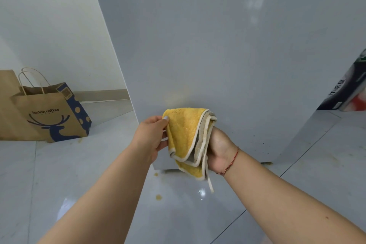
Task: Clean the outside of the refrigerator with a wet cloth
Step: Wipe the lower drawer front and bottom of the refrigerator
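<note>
Refrigerator (217, 45) side fills your view, standing on the tiled floor (99, 174). Your right hand (219, 150) clutches the folded yellow cloth (186, 136) near its lower part, while your left hand (152, 136) pinches the cloth's left edge.
</note>
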{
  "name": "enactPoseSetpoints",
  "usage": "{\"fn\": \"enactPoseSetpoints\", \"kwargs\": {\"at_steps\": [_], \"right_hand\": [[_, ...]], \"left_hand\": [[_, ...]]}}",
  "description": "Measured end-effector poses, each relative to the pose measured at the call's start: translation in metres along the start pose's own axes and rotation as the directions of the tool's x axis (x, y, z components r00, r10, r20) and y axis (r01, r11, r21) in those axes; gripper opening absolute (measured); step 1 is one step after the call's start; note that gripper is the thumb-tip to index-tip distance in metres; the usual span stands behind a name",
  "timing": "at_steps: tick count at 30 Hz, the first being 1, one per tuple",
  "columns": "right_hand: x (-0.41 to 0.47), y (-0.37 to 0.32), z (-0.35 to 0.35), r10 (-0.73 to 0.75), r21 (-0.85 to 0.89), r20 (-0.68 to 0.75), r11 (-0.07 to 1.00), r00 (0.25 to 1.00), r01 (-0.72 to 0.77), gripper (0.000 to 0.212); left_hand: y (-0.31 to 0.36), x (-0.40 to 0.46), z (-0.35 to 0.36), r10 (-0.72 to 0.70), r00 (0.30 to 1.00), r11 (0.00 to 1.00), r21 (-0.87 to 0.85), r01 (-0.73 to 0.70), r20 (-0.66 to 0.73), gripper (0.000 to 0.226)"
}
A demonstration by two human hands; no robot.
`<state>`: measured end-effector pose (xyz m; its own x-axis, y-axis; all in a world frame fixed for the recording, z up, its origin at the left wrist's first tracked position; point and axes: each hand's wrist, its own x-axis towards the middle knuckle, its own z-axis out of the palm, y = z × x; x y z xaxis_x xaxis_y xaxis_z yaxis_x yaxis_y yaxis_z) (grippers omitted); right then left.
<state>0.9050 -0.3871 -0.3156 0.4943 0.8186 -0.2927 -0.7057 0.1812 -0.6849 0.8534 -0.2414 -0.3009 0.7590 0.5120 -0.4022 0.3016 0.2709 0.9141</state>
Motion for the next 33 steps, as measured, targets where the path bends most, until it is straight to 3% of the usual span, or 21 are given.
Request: {"fn": "enactPoseSetpoints", "kwargs": {"at_steps": [5, 9, 11, 16, 19, 21, 24, 27, 33], "right_hand": [[-0.005, -0.013, -0.007, 0.044, -0.111, -0.006, 0.993, 0.999, -0.045, 0.053], [0.0, -0.02, -0.028, 0.045, -0.12, -0.197, 0.99, 0.979, -0.07, 0.083], [0.005, -0.022, -0.039, 0.036, -0.197, -0.243, 0.977, 0.969, -0.086, 0.087], [0.005, -0.022, -0.045, 0.032, -0.397, -0.181, 0.912, 0.983, -0.102, 0.059], [-0.004, -0.025, -0.044, 0.092, -0.371, -0.023, 0.924, 0.995, -0.094, 0.038], [-0.008, -0.029, -0.048, 0.076, -0.43, 0.058, 0.902, 0.995, -0.044, 0.039], [-0.01, -0.038, -0.053, 0.008, -0.68, 0.036, 0.733, 0.999, 0.018, 0.024], [-0.009, -0.046, -0.061, -0.086, -0.894, -0.02, 0.447, 0.996, 0.02, 0.016], [-0.007, -0.048, -0.076, -0.095, -0.972, -0.131, 0.208, 0.987, -0.109, 0.024]], "left_hand": [[0.006, 0.001, 0.004, 0.061, 0.997, 0.987, 0.144, -0.067, 0.05, 0.02], [0.012, 0.001, 0.004, 0.028, 1.0, 1.0, 0.009, -0.028, 0.009, 0.026], [0.015, -0.001, 0.006, -0.022, 0.998, 1.0, -0.007, 0.022, 0.055, 0.034], [0.024, -0.002, 0.013, -0.045, 0.954, 0.991, 0.137, 0.004, 0.297, 0.044], [0.032, -0.002, 0.012, -0.008, 0.899, 0.983, 0.167, -0.073, 0.438, 0.042], [0.037, -0.002, 0.007, -0.019, 0.859, 0.973, 0.208, -0.102, 0.512, 0.035], [0.044, -0.002, -0.003, -0.04, 0.854, 0.931, 0.33, -0.156, 0.518, 0.025], [0.046, 0.0, -0.012, -0.065, 0.885, 0.822, 0.527, -0.214, 0.461, 0.034], [0.03, 0.006, -0.018, -0.058, 0.946, 0.52, 0.819, -0.243, 0.317, 0.041]]}}
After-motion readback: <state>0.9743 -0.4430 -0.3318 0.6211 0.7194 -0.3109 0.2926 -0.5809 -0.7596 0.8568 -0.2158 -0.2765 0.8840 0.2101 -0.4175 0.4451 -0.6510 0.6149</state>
